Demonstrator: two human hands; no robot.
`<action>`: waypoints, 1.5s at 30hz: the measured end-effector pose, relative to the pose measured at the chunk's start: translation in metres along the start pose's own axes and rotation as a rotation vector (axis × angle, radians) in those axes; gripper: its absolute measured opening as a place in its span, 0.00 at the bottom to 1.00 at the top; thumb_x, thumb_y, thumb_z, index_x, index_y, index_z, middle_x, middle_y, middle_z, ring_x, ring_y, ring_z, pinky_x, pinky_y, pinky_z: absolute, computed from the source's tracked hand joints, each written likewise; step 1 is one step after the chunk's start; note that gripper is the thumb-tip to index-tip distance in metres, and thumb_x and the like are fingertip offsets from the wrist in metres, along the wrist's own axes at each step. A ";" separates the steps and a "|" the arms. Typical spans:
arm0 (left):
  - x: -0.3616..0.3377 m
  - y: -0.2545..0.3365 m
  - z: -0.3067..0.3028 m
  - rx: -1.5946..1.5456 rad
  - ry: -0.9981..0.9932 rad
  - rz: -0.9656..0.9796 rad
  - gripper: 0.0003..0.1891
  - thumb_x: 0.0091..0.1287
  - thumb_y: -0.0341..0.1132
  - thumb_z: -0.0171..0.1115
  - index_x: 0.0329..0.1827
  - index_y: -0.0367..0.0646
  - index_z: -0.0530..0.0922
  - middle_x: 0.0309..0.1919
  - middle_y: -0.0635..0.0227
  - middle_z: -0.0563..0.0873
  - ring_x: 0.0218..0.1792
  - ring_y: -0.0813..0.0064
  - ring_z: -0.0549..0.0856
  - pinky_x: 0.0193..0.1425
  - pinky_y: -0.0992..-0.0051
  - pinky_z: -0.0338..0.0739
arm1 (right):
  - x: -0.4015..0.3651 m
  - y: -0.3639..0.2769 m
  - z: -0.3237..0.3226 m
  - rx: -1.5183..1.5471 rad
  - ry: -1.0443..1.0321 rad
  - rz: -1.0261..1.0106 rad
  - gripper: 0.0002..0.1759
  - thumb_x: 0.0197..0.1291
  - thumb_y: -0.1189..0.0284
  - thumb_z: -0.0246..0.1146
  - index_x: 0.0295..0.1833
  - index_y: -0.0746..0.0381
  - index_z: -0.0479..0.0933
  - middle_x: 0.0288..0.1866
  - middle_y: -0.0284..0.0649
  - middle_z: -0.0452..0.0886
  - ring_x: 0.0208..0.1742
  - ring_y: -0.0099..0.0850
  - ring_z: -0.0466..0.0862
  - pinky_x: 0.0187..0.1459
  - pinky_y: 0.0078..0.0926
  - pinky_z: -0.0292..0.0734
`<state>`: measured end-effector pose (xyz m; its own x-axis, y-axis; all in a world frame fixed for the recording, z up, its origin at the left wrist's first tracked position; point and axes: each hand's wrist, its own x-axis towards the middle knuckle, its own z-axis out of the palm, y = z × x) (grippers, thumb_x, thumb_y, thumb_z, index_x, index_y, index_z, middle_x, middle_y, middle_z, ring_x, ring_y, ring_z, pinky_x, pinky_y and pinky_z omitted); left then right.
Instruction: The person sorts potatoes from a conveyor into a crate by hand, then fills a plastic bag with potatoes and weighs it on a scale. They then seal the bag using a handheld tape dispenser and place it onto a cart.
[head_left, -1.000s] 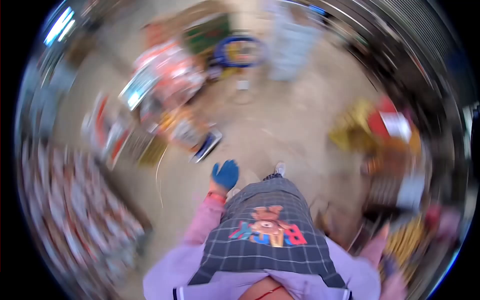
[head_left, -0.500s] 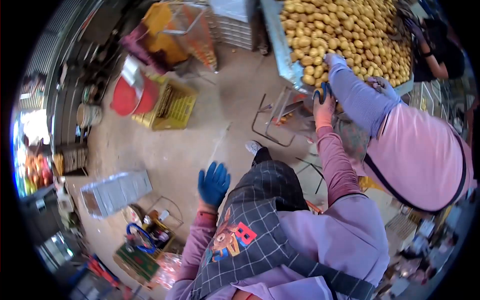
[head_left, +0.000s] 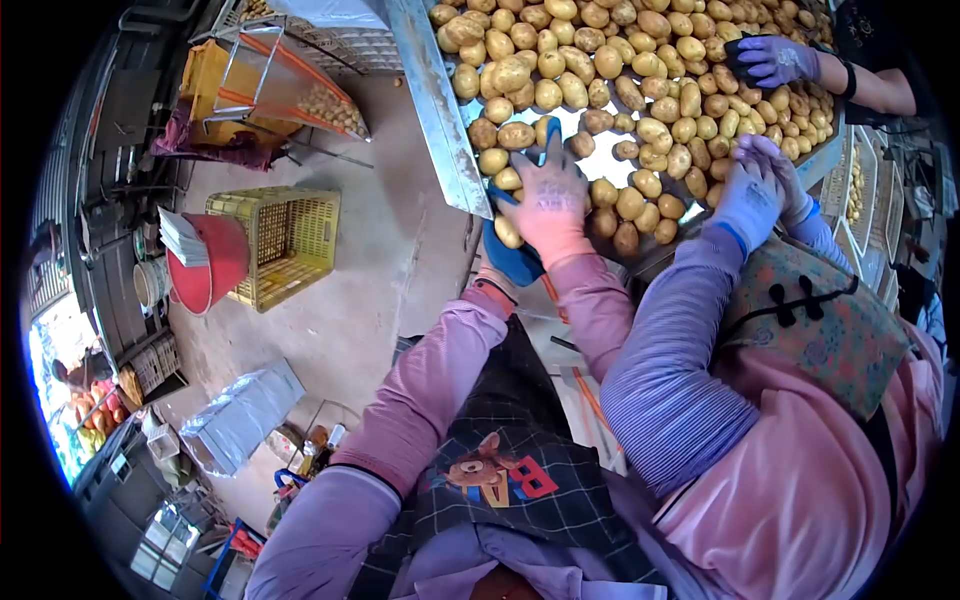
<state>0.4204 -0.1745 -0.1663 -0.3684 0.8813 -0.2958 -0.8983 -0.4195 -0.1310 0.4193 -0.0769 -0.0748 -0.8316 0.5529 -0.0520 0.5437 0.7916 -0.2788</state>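
Note:
A big pile of yellow potatoes (head_left: 640,70) covers a metal-edged sorting table (head_left: 440,110) at the top. My right hand (head_left: 548,200), in a glove with a pink back, lies palm down on the potatoes at the table's near edge, fingers spread. Just below it, my left hand (head_left: 510,258), in a blue glove, cups a potato (head_left: 508,232) at the table's edge. A co-worker's purple-gloved hand (head_left: 750,195) rests on the pile to my right. Another person's gloved hand (head_left: 775,60) reaches in from the far right.
The co-worker in a pink top with a striped sleeve (head_left: 660,370) stands close on my right. On the concrete floor to the left are a yellow crate (head_left: 285,240), a red bucket (head_left: 205,265), a silver box (head_left: 245,410) and a frame with an orange net bag (head_left: 270,85).
My view swung round to the potato table. My left hand rose from my side to the table's edge, and my right hand moved onto the pile.

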 end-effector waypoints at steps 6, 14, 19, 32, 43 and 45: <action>-0.031 0.018 0.036 0.099 0.106 -0.090 0.30 0.75 0.57 0.39 0.73 0.51 0.62 0.68 0.64 0.71 0.69 0.64 0.70 0.74 0.60 0.61 | -0.017 0.003 0.005 0.105 -0.062 0.096 0.31 0.44 0.56 0.73 0.57 0.50 0.79 0.65 0.49 0.68 0.57 0.48 0.75 0.56 0.42 0.74; -0.104 -0.006 -0.010 1.101 0.086 0.152 0.25 0.73 0.48 0.54 0.70 0.51 0.66 0.62 0.68 0.77 0.60 0.69 0.79 0.65 0.66 0.76 | -0.109 -0.020 0.001 0.335 0.001 0.105 0.30 0.41 0.62 0.73 0.55 0.56 0.80 0.56 0.49 0.74 0.54 0.49 0.77 0.56 0.42 0.74; -0.212 0.020 0.025 0.129 0.265 0.139 0.27 0.70 0.58 0.54 0.65 0.53 0.72 0.57 0.68 0.81 0.59 0.69 0.80 0.63 0.60 0.75 | -0.146 -0.104 0.014 0.235 -0.156 -0.170 0.35 0.46 0.56 0.73 0.61 0.57 0.76 0.61 0.55 0.74 0.62 0.52 0.74 0.64 0.43 0.69; -0.904 -0.085 -0.110 0.799 1.336 2.105 0.40 0.51 0.35 0.78 0.68 0.40 0.67 0.59 0.62 0.78 0.59 0.73 0.78 0.65 0.68 0.74 | -0.756 -0.568 0.055 0.650 -1.097 -1.450 0.22 0.56 0.70 0.70 0.56 0.64 0.78 0.54 0.47 0.77 0.55 0.40 0.78 0.59 0.33 0.72; -1.268 -0.316 -0.204 0.162 2.256 2.014 0.30 0.54 0.28 0.73 0.62 0.44 0.74 0.54 0.67 0.83 0.51 0.75 0.83 0.56 0.72 0.80 | -1.274 -0.602 0.098 0.695 -2.249 -0.905 0.18 0.57 0.76 0.68 0.54 0.63 0.78 0.47 0.39 0.82 0.47 0.27 0.79 0.50 0.24 0.77; -1.299 -0.325 -0.283 0.000 2.484 1.580 0.32 0.48 0.33 0.78 0.59 0.42 0.76 0.48 0.68 0.86 0.46 0.75 0.85 0.53 0.75 0.80 | -1.315 -0.606 0.155 0.562 -2.157 -1.052 0.18 0.59 0.68 0.68 0.54 0.63 0.78 0.49 0.41 0.82 0.48 0.31 0.80 0.52 0.30 0.76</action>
<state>1.2590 -1.2442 -0.0075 0.3061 -0.9444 0.1197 -0.5619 -0.0777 0.8236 1.1659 -1.3241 0.0141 0.1904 -0.9701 -0.1504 0.2988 0.2032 -0.9324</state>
